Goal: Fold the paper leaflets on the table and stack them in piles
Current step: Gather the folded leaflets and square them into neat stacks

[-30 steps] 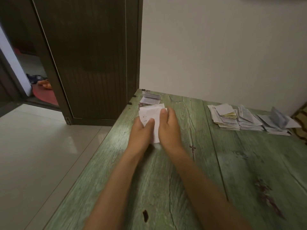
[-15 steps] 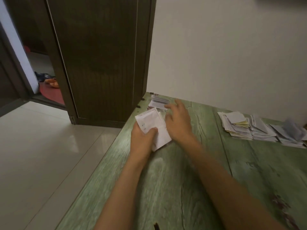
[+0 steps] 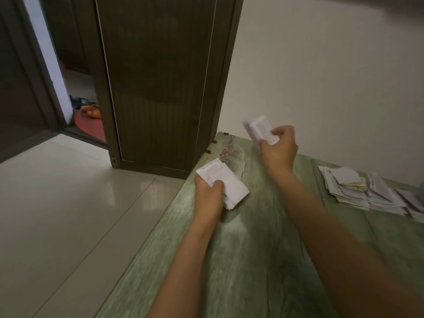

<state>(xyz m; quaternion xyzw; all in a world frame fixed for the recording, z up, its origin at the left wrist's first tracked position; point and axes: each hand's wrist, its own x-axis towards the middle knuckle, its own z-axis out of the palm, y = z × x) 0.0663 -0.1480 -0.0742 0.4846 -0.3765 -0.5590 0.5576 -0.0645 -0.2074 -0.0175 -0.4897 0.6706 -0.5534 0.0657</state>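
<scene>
White paper, folded into a thick oblong with faint small print on top: this leaflet (image 3: 229,187) is clasped at its near end by the left hand (image 3: 208,199), thumb on top. It sits low over the green wooden table (image 3: 252,260), right by the table's left edge; whether its far corner touches the wood I cannot tell. The right hand (image 3: 278,150) is raised above the far left corner, fingers curled round a second leaflet (image 3: 260,129), which is blurred, white and narrow, with a fold sticking out to the left. Bare tabletop lies between and in front of the two forearms. Well off to the right, against the wall (image 3: 321,76), lie the piles (image 3: 364,191) of folded leaflets, fanned and overlapping. Past the left edge the pale tiled floor (image 3: 68,214) lies open, and a dark door (image 3: 160,76) stands just beyond the table's far corner.
</scene>
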